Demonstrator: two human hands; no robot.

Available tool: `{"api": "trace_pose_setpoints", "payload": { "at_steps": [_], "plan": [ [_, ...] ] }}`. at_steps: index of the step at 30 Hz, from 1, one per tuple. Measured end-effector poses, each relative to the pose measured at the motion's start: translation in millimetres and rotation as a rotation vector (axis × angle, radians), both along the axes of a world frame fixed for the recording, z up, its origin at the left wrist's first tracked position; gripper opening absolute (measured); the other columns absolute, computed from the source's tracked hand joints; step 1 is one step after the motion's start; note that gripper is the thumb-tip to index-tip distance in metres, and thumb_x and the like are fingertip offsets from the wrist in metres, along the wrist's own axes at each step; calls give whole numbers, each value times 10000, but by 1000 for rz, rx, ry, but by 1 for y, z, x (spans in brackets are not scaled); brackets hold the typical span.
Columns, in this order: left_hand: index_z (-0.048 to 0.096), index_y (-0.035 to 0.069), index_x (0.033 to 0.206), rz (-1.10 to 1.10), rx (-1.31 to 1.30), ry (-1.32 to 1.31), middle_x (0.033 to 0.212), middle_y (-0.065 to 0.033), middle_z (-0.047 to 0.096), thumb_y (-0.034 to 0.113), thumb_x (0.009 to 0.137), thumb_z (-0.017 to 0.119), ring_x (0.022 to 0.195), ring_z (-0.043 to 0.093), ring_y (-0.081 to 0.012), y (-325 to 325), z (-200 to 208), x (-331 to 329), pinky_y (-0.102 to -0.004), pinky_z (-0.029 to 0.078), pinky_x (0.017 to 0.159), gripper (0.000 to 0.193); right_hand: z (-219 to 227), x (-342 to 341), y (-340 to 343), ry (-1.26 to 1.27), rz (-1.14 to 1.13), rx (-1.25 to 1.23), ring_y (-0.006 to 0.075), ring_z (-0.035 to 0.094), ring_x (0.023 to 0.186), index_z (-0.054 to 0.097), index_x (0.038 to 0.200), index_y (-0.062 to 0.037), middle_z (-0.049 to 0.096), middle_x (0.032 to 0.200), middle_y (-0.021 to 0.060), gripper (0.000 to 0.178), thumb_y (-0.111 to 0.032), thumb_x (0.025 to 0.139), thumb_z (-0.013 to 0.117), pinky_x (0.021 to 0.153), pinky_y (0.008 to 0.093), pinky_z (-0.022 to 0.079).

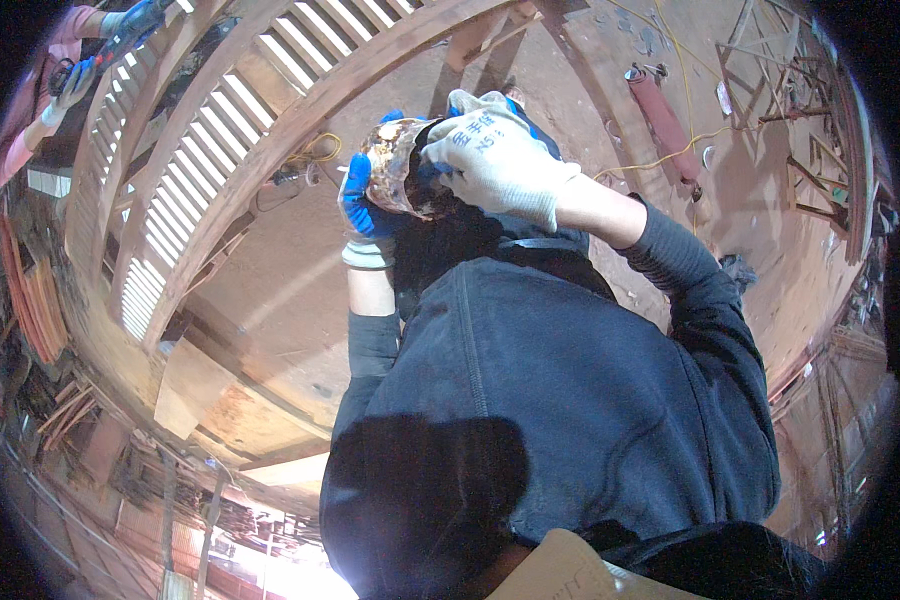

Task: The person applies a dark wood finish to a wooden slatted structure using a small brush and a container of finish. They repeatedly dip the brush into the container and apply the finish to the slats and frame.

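Container: the round, open-mouthed container (400, 165) is held up beyond your torso, between 11 and 12 o'clock; it is mottled brown and glossy outside, tilted so that its dark mouth faces roughly 3 o'clock (what lies inside is too dark to tell)
Left hand: your gloved left hand (363, 207) sits toward 11 o'clock; its grip is closed on the container, blue-coated thumb against the 9 o'clock side
Right hand: your gloved right hand (497, 155) is just past 12 o'clock, at the container's mouth, with bent fingers; I cannot tell whether its grip pinches anything, since the fingertips are partly hidden
Slatted frame: a curved wooden slatted frame (270, 103) arcs past you around 10 o'clock, well apart from your hands
Other person: a co-worker's gloved hand (73, 84) shows farther out at 10 o'clock; the sleeve is pink
Red roll: a long red roll (660, 125) lies toward 2 o'clock on the brown floor (270, 300)
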State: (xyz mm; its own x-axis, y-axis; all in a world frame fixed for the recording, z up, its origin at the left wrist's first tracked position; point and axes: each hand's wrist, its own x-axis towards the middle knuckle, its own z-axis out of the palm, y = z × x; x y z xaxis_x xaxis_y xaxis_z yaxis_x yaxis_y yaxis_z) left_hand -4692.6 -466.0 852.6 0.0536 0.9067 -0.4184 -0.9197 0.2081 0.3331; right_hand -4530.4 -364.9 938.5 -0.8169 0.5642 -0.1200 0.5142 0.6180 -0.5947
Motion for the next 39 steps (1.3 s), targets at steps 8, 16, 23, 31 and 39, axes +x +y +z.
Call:
{"api": "trace_pose_setpoints", "payload": {
  "at_steps": [8, 16, 23, 31, 39],
  "plan": [
    [358, -30, 1421, 13, 25, 8, 1391, -213, 474, 457, 886, 560, 1268, 489, -339, 0, -6, -5, -473, 374, 1094, 751, -11, 27, 26, 75, -235, -644, 205, 621, 849, 722, 1021, -60, 694, 864, 95, 262, -260, 853, 702, 786, 338, 478],
    [387, -34, 1405, 56, -54, 200, 1384, -204, 484, 456, 912, 535, 1265, 488, -336, 14, -4, 7, -471, 354, 1104, 711, -5, 25, 20, 223, -345, -921, 90, 636, 744, 720, 999, -32, 724, 835, 51, 277, -263, 855, 673, 721, 265, 506],
    [413, 24, 1403, 73, 169, -413, 1430, -193, 447, 560, 915, 441, 1292, 454, -378, 24, -40, 5, -512, 335, 1113, 725, -23, 64, 45, 319, -582, -1348, 47, 542, 701, 700, 1061, -78, 636, 804, -38, 308, -336, 899, 658, 616, 191, 410],
    [481, 12, 1364, -51, -256, -136, 1371, -193, 516, 685, 876, 396, 1251, 499, -368, 93, -53, 38, -538, 405, 1052, 836, -54, 109, 71, 849, -601, -1865, 33, 418, 553, 543, 1285, -57, 579, 810, -12, 498, -270, 867, 711, 469, 169, 332],
    [342, 104, 1464, 193, -30, -36, 1479, -224, 357, 716, 838, 461, 1322, 384, -443, 195, -125, 13, -605, 380, 1056, 883, -92, 190, 170, 828, -1122, -1565, 33, 457, 568, 605, 1125, -84, 649, 865, 10, 264, -238, 917, 655, 492, 172, 360]
  ]
}}
